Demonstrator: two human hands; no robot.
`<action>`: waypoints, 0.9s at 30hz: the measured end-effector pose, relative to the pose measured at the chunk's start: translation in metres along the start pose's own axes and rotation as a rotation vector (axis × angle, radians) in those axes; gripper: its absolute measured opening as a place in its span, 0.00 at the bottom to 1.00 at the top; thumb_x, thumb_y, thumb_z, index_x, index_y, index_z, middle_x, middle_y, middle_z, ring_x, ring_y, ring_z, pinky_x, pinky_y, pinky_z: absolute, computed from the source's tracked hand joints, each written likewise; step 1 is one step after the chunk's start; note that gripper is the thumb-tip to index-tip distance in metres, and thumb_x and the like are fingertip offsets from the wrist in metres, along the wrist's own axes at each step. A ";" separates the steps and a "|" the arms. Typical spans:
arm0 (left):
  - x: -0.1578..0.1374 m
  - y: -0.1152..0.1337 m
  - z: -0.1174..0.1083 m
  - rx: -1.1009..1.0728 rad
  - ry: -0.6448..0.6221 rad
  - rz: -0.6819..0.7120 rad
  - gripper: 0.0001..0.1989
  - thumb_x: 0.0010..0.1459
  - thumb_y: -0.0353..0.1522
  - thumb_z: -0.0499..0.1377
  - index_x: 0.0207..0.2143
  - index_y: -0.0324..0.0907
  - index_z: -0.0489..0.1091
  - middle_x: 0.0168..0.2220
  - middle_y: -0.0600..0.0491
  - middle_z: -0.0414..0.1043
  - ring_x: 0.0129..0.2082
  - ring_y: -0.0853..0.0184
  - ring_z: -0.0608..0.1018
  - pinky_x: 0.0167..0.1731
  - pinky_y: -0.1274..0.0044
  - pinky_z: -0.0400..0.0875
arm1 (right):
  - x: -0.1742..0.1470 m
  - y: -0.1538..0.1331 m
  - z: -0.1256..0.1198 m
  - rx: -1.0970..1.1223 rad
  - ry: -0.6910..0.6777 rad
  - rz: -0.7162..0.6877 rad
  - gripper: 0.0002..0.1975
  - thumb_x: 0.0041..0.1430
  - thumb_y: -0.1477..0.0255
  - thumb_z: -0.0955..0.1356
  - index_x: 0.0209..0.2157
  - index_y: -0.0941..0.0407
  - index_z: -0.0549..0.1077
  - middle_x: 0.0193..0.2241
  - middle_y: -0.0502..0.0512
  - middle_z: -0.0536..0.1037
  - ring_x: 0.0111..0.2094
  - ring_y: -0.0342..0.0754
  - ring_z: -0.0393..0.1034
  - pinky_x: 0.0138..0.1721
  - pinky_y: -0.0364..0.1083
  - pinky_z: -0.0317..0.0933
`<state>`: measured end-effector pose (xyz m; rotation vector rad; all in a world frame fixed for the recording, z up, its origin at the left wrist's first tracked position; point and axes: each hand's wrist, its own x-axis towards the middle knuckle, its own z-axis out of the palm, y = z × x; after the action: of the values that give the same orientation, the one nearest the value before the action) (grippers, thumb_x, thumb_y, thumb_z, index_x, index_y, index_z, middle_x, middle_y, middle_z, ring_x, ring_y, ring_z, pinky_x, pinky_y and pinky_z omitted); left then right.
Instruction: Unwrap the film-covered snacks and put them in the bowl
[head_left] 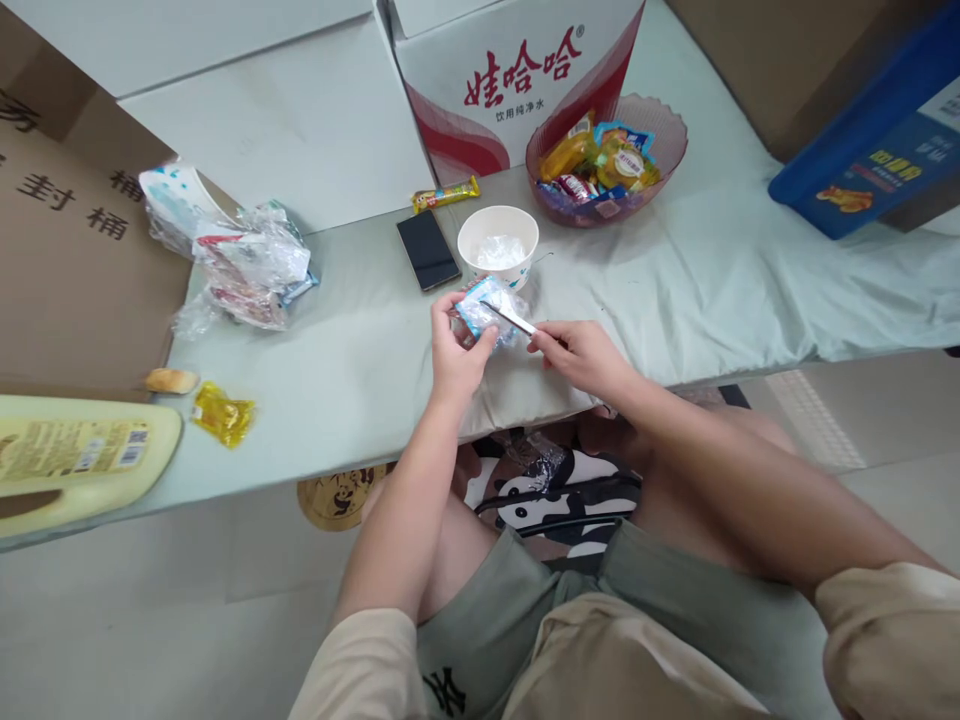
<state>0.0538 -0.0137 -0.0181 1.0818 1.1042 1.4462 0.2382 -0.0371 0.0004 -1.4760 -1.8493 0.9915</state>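
My left hand (459, 350) is closed on a small clear plastic packet (477, 306) with a blue edge, held just above the front of the table. In my right hand (574, 350) is a slim knife (516, 320) with a white handle and a dark, narrow blade. Its tip lies against or just over the packet's face; whether it has cut in, I cannot tell. Right behind the packet stands a white paper bowl (498, 225) with something clear and crumpled inside. A dark phone (428, 250) lies flat to the bowl's left.
A pink glass bowl (660, 160) of wrapped snacks stands at the back right, near a yellow snack wrapper (445, 194). Crumpled plastic packaging (251, 265) lies left, with a bread piece (171, 381) and yellow wrapper (223, 414). Boxes (517, 90) and a blue container (870, 140) border the table.
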 end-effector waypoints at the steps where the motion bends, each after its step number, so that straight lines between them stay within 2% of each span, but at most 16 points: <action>1: 0.002 0.001 -0.002 -0.038 0.059 0.009 0.30 0.43 0.32 0.75 0.46 0.49 0.65 0.51 0.52 0.68 0.50 0.64 0.75 0.45 0.78 0.71 | 0.001 0.001 0.000 -0.037 -0.021 -0.001 0.18 0.66 0.63 0.61 0.32 0.57 0.78 0.20 0.51 0.75 0.23 0.45 0.67 0.29 0.45 0.56; 4: 0.010 0.003 -0.012 -0.129 0.215 0.012 0.34 0.40 0.39 0.77 0.46 0.51 0.61 0.49 0.54 0.67 0.46 0.68 0.75 0.38 0.81 0.70 | 0.003 0.008 -0.008 -0.122 -0.066 0.004 0.18 0.65 0.63 0.61 0.30 0.56 0.78 0.19 0.50 0.74 0.22 0.45 0.64 0.29 0.45 0.54; 6: 0.012 0.005 -0.016 -0.125 0.241 0.004 0.35 0.40 0.42 0.77 0.45 0.51 0.60 0.47 0.55 0.67 0.43 0.69 0.74 0.36 0.82 0.69 | 0.003 0.016 -0.018 -0.172 -0.025 0.023 0.17 0.64 0.63 0.62 0.32 0.55 0.79 0.20 0.51 0.75 0.23 0.46 0.65 0.29 0.46 0.55; 8: 0.009 0.003 -0.014 -0.086 0.212 -0.001 0.33 0.41 0.44 0.76 0.43 0.50 0.61 0.43 0.56 0.67 0.40 0.70 0.73 0.35 0.82 0.68 | 0.004 0.024 -0.028 -0.266 0.068 0.058 0.16 0.64 0.63 0.63 0.37 0.55 0.81 0.25 0.55 0.78 0.27 0.50 0.69 0.31 0.47 0.56; 11: -0.003 -0.002 0.000 -0.050 0.111 -0.038 0.29 0.44 0.46 0.75 0.41 0.48 0.62 0.39 0.57 0.66 0.35 0.71 0.72 0.34 0.81 0.68 | 0.008 0.037 -0.040 -0.439 0.204 0.120 0.17 0.63 0.65 0.64 0.44 0.56 0.81 0.39 0.62 0.81 0.38 0.58 0.73 0.35 0.51 0.60; 14: -0.014 -0.007 0.012 -0.057 -0.013 -0.103 0.25 0.49 0.49 0.71 0.39 0.48 0.63 0.36 0.57 0.67 0.33 0.71 0.71 0.34 0.80 0.67 | 0.015 0.049 -0.047 -0.546 0.287 0.149 0.18 0.64 0.66 0.63 0.46 0.56 0.81 0.46 0.66 0.80 0.46 0.64 0.72 0.44 0.58 0.62; 16: -0.013 -0.008 0.012 -0.014 -0.023 -0.068 0.22 0.53 0.50 0.68 0.36 0.47 0.65 0.35 0.56 0.68 0.34 0.70 0.72 0.37 0.79 0.69 | 0.018 0.054 -0.048 -0.564 0.370 0.120 0.18 0.64 0.68 0.62 0.48 0.56 0.79 0.48 0.66 0.79 0.51 0.67 0.69 0.50 0.64 0.60; 18: -0.007 -0.006 0.005 0.078 0.041 0.016 0.20 0.55 0.50 0.66 0.35 0.46 0.66 0.38 0.55 0.71 0.40 0.68 0.75 0.42 0.77 0.69 | 0.019 0.056 -0.046 -0.516 0.432 0.054 0.18 0.64 0.70 0.62 0.51 0.55 0.77 0.50 0.65 0.78 0.54 0.67 0.67 0.54 0.67 0.59; 20: 0.002 -0.004 -0.006 0.171 0.101 0.069 0.19 0.55 0.49 0.66 0.38 0.46 0.68 0.43 0.53 0.72 0.46 0.66 0.75 0.47 0.76 0.69 | 0.017 0.052 -0.041 -0.400 0.402 -0.046 0.19 0.64 0.70 0.61 0.53 0.54 0.75 0.51 0.65 0.77 0.54 0.64 0.69 0.55 0.65 0.60; 22: 0.007 -0.002 -0.014 0.233 0.106 0.042 0.22 0.51 0.45 0.69 0.42 0.47 0.67 0.47 0.52 0.72 0.47 0.65 0.76 0.47 0.76 0.70 | 0.012 0.044 -0.031 -0.263 0.312 -0.162 0.20 0.64 0.68 0.62 0.55 0.55 0.72 0.51 0.64 0.77 0.53 0.61 0.71 0.56 0.62 0.63; 25: 0.008 0.003 -0.018 0.267 0.098 -0.091 0.26 0.44 0.38 0.72 0.44 0.48 0.66 0.47 0.52 0.72 0.39 0.68 0.77 0.40 0.76 0.72 | 0.004 0.030 -0.013 -0.138 0.169 -0.281 0.29 0.61 0.60 0.67 0.62 0.55 0.66 0.55 0.63 0.76 0.53 0.60 0.71 0.55 0.60 0.65; 27: 0.006 0.007 -0.017 0.207 0.100 -0.216 0.20 0.46 0.37 0.69 0.39 0.46 0.66 0.44 0.53 0.72 0.32 0.70 0.76 0.34 0.77 0.72 | 0.001 0.024 -0.006 -0.124 0.097 -0.293 0.33 0.57 0.62 0.69 0.64 0.55 0.65 0.55 0.63 0.75 0.50 0.59 0.72 0.52 0.58 0.67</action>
<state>0.0350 -0.0108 -0.0136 1.0056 1.4216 1.2461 0.2560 -0.0320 -0.0155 -1.2502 -2.0132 0.6650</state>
